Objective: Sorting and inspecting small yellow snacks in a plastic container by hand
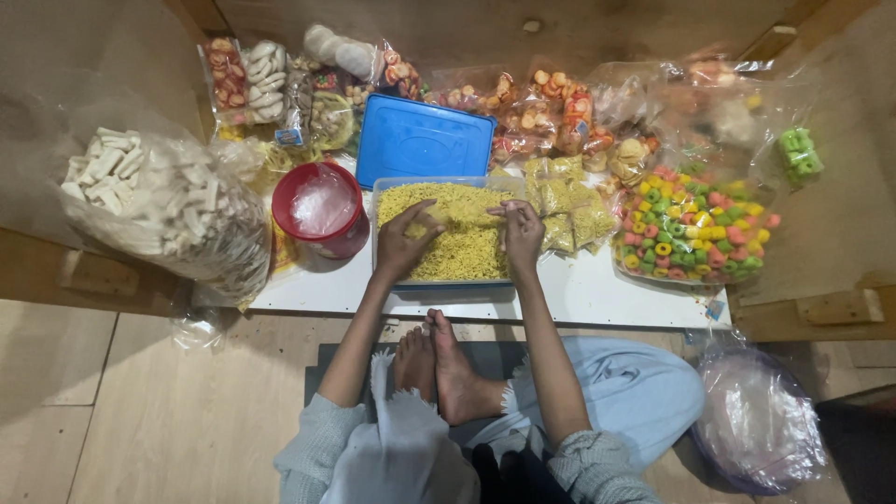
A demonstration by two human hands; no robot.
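A clear rectangular tub filled with fine yellow fried noodle snack sits on a low white board. My left hand rests in the snack at the tub's left side, fingers curled around a pinch of it. My right hand is at the tub's right side, fingers pinched together over the snack, seemingly around a small clear bag, though it is hard to make out. The tub's blue lid lies just behind it.
A red tub with clear bags stands left of the snack tub. A big bag of white sticks lies far left, a bag of coloured rings right, small yellow packets between. Packed snacks line the back. My bare feet rest below.
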